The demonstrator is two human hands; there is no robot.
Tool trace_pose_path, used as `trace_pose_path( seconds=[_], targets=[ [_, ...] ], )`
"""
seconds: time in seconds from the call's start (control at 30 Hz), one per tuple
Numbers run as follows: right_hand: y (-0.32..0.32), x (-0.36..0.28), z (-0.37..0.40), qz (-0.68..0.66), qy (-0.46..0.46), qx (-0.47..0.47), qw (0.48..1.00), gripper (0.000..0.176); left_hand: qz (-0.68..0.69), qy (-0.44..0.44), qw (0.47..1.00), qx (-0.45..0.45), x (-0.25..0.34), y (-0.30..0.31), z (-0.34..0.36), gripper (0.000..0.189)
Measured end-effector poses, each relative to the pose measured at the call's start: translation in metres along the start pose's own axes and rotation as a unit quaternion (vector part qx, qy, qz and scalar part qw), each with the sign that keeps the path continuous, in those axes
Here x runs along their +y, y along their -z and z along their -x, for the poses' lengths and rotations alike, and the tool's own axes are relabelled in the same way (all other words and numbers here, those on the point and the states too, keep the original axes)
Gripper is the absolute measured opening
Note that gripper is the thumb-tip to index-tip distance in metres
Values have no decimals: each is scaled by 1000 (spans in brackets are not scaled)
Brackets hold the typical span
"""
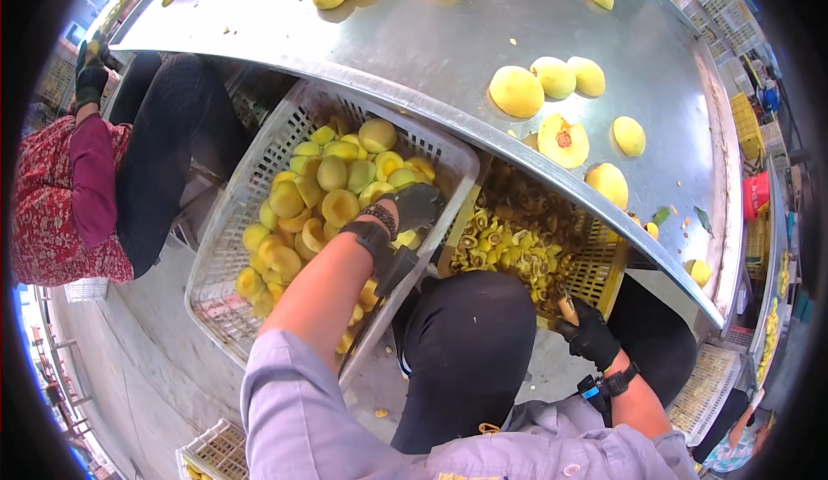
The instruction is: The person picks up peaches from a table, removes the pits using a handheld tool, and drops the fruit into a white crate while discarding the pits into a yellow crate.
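Observation:
My left hand [418, 207], in a black glove, reaches into a white plastic basket [216, 294] of halved yellow peaches [335, 174]. It lies over the fruit near the basket's right wall, fingers mostly hidden. My right hand [590, 335], also gloved in black, is closed around a tool with a light wooden handle [567, 310]; its working end is hard to make out. That hand is beside a yellow crate [611, 260] holding peach pits and scraps [509, 251], just right of my knee.
A metal table [414, 44] spans the front, its edge over basket and crate. Peaches [517, 92] and a cut half showing its pit [563, 140] lie on it. A person in a red patterned top [65, 195] sits at left. Another crate [216, 450] stands at lower left.

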State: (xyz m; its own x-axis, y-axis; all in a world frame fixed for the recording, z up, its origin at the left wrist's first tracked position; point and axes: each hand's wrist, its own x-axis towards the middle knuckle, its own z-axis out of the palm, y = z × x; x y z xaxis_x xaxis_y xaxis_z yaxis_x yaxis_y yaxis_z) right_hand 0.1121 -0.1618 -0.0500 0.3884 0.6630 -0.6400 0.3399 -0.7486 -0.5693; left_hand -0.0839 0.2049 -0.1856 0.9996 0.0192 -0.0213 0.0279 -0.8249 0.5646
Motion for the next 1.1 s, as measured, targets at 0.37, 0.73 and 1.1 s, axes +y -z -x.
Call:
trace_pose_path(
  seconds=[0.37,0.73,1.1],
  targets=[
    [-1,-2,0,81,58,9,995,40,8,-87,983,162,28,23,36,26],
    [-1,-23,5,-43,-18,-6,999,26,149,27,984,97,36,12,46,34],
    [-1,-27,-1,-119,-94,-39,988,26,98,31,976,193,58,4,68,28]
  ],
)
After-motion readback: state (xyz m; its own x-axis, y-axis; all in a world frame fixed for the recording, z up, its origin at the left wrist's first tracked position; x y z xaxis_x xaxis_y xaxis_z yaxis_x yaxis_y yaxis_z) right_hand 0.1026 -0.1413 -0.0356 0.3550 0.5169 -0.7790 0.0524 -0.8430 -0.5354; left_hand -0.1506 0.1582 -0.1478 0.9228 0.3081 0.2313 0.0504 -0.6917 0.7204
